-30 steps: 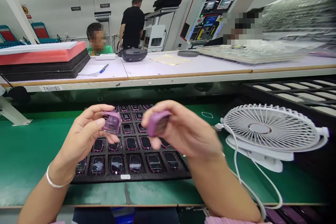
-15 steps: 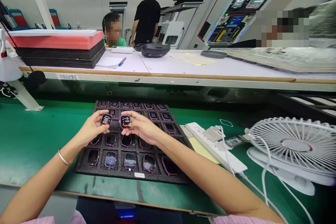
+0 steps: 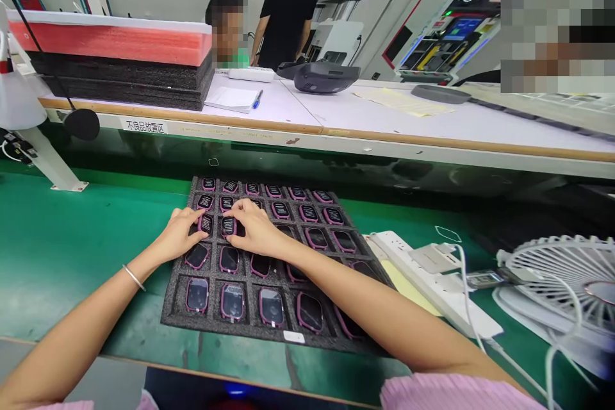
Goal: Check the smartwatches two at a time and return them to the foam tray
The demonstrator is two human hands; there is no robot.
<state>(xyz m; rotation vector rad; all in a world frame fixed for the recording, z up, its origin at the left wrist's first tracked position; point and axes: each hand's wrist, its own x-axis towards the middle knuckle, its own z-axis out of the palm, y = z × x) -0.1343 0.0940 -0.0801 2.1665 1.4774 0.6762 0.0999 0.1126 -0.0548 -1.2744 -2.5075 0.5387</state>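
A pink-framed smartwatch body (image 3: 205, 224) under the left hand (image 3: 180, 235), and a second smartwatch body (image 3: 228, 227) under the right hand (image 3: 254, 229): side by side in the two leftmost slots of the third row from the far edge. Hands close together but apart, fingertips down on the watch bodies, neither lifted clear of its slot. Grip or light touch? Hard to tell from this angle, with the fingers covering most of both watches.

Around them, a black foam tray (image 3: 240, 333) with rows of matching watches, each in its own cut-out. Small white lines of text on the far screens, glossy dark faces nearer the body. A white label (image 3: 293, 336) on the near edge of the tray. A thin silver bangle (image 3: 133, 277) on the left wrist, a pink sleeve (image 3: 451, 394) at the right arm.

Beneath the tray, a green bench mat (image 3: 72, 250). To the right, a white power strip (image 3: 423, 269) on yellow paper (image 3: 408, 288), then a white clip-on fan (image 3: 571, 275).

Beyond, on a raised white table (image 3: 298, 109), a stack of black foam sheets (image 3: 120, 86), a notepad (image 3: 233, 99) with a blue pen (image 3: 258, 99), and a grey headset (image 3: 327, 78). Farther back, a seated co-worker (image 3: 228, 32) in green and a standing person (image 3: 286, 13) in black.
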